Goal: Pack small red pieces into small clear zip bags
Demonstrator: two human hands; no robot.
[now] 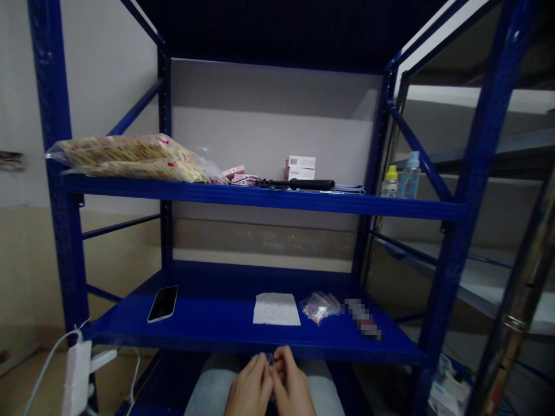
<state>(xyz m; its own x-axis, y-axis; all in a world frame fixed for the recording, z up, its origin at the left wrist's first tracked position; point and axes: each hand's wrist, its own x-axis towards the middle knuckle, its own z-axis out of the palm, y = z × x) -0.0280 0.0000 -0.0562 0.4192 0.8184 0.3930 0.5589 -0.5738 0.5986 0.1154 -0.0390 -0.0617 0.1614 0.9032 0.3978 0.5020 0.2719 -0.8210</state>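
Note:
My left hand (249, 388) and my right hand (291, 386) meet above my lap, just in front of the lower shelf's edge. Their fingers are closed and pressed together around a small piece of clear plastic (270, 359). Most of it is hidden between the fingers, so its full shape cannot be made out. On the blue lower shelf (208, 323) beyond the hands lies a white sheet of paper (276, 309) with faint marks. Right of the paper sits a small pile of clear plastic bags (321, 306) with tiny reddish contents.
A phone (163, 303) lies at the shelf's left, a pixelated item (363, 319) at its right. The upper shelf (260, 195) carries large filled bags (130, 156), small boxes (300, 167), a black-handled tool (312, 184) and bottles (408, 178). A white power strip (78, 375) hangs front left.

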